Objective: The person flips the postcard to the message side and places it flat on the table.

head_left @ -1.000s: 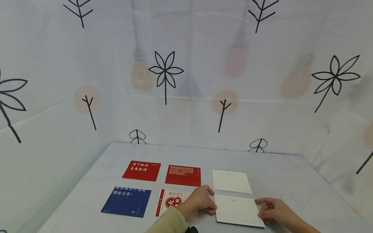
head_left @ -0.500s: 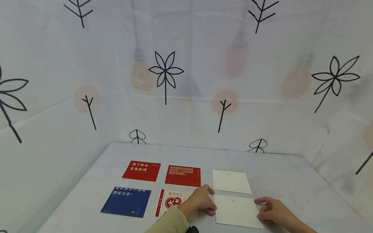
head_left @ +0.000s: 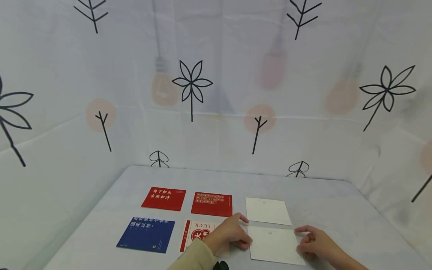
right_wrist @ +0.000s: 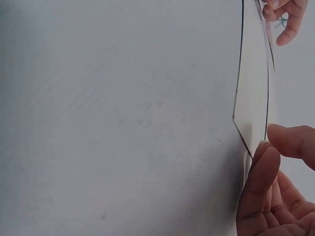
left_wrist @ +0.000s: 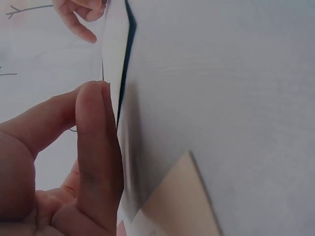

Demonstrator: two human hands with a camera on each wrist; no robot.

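Observation:
A white card point(head_left: 275, 245) with a small mark near its top lies between the two hands, low over the table. My left hand point(head_left: 231, 234) holds its left edge, index finger at the far corner and thumb lower down. From the other side my right hand point(head_left: 314, 243) has thumb and index fingertips right at the right edge. In the left wrist view the card point(left_wrist: 114, 44) is seen nearly edge-on with a dark strip under its near side. Just behind it lies a second white card point(head_left: 268, 210). A cream and red card point(head_left: 197, 234) is partly hidden by the left forearm.
Two red cards point(head_left: 164, 198) lie in the back row on the left. A blue card point(head_left: 146, 235) lies at the front left of the white-covered table point(head_left: 317, 198). A patterned white cloth point(head_left: 216, 138) hangs behind and around the table.
The near edge of the white card has come down slightly, and its dark lower edge shows less. Both hands stay at its sides with only small finger shifts. The other cards have not moved.

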